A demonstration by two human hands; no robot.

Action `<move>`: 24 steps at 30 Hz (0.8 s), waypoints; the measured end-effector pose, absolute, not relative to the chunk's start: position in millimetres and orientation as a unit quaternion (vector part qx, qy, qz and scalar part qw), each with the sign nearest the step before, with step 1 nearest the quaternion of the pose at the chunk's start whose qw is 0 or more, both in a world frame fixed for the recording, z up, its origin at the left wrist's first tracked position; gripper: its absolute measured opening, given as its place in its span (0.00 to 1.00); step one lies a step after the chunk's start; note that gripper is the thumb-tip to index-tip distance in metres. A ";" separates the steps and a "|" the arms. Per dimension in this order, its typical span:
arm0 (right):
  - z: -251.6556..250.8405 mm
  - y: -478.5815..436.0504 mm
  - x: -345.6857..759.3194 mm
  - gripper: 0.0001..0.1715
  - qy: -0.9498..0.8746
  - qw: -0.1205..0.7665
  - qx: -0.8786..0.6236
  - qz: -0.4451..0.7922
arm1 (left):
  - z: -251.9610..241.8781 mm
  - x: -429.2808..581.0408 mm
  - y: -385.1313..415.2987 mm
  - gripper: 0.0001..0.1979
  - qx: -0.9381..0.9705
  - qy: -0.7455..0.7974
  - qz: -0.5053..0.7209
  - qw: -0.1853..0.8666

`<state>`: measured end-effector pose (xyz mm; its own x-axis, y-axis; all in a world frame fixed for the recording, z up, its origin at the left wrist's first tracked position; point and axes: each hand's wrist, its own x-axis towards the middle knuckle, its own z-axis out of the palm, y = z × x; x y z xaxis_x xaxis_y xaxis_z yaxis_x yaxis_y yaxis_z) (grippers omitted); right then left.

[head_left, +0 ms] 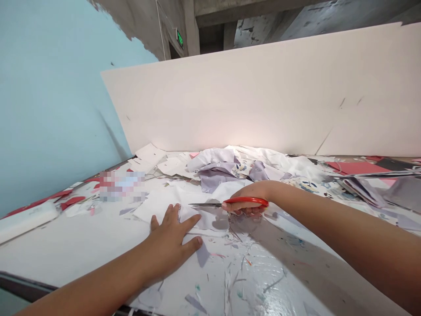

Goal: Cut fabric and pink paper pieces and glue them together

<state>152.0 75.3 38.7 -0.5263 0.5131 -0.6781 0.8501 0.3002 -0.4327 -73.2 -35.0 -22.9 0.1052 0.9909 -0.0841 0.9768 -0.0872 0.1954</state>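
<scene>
- White cloth: laid at 1 o'clock from the left hand.
- Left hand: held open, fingers spread, cloth touched by fingertips.
- Right hand: closed around red-handled scissors, blades pointed toward 9 o'clock.

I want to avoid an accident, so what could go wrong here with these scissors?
The scissors in the right hand point toward the left hand's spread fingers, so a slip might nick one. The white cloth beneath looks loose and could shift, spoiling a cut. Lavender cloth heaped just beyond might get snipped by mistake.
</scene>
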 end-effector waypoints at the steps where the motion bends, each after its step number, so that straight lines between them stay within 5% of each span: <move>1: 38.6 76.2 151.5 0.28 0.787 0.209 0.429 -0.390 | -23.3 -73.4 -34.7 0.29 0.737 0.668 0.036 0.102; 24: 43.4 71.1 129.2 0.32 0.813 0.221 0.467 -0.267 | -15.9 -71.5 -37.3 0.30 0.736 0.668 0.024 0.105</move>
